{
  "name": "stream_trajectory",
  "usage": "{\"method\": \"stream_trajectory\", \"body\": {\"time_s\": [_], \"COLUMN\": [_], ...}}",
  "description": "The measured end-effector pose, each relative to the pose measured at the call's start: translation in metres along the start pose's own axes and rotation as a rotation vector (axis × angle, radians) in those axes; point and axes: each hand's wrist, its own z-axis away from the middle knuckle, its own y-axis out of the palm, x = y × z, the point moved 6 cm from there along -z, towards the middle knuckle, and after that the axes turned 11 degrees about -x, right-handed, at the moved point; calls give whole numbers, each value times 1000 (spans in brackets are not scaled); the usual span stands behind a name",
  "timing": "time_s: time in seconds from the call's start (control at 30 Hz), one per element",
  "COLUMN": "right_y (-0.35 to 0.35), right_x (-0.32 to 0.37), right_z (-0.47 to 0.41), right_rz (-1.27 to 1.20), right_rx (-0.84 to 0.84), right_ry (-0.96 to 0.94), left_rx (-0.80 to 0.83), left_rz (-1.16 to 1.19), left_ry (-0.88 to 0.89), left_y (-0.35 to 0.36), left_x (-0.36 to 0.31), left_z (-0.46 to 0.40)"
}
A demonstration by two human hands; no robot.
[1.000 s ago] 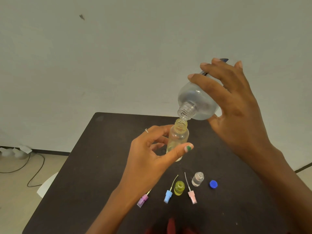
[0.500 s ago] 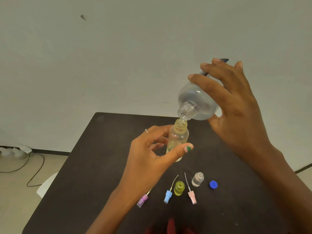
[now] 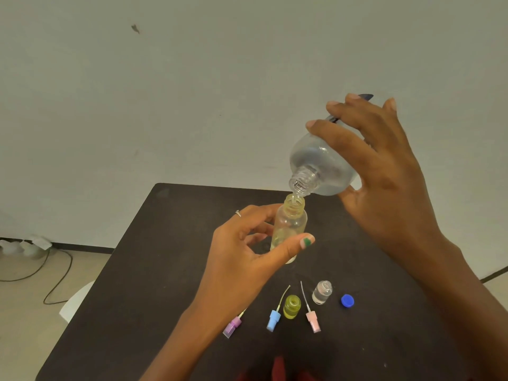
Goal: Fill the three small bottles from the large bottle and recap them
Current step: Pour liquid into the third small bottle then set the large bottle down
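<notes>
- My left hand point(image 3: 242, 259) pinches small bottle point(image 3: 290, 226) upright above dark table point(image 3: 154, 270).
- My right hand point(image 3: 384, 182) wraps large bottle point(image 3: 320, 166), tipped, mouth touching small bottle's neck.
- 2 other small bottles on table: yellow bottle point(image 3: 292, 306), clear bottle point(image 3: 322, 292), both uncapped.
- Blue cap point(image 3: 347, 300) beside them.

Dark table point(image 3: 165, 270): near edge, left to right, purple sprayer point(image 3: 233, 325), blue sprayer point(image 3: 273, 320), yellow bottle point(image 3: 292, 306), pink sprayer point(image 3: 312, 320), clear bottle point(image 3: 322, 292), blue cap point(image 3: 347, 300).

Bare plain room: pale blank wall point(image 3: 192, 92), dark table point(image 3: 143, 270), cable point(image 3: 55, 276) on beige floor point(image 3: 24, 325).
</notes>
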Motion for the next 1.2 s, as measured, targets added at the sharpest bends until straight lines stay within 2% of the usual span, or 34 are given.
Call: {"method": "stream_trajectory", "body": {"time_s": [1.2], "right_y": [-1], "right_x": [-1], "right_z": [-1], "right_rz": [11], "right_rx": [-6], "right_ry": [-13], "left_rx": [3], "left_rz": [-22], "left_ry": [-6], "left_y": [1], "left_x": [-2], "left_z": [0]}}
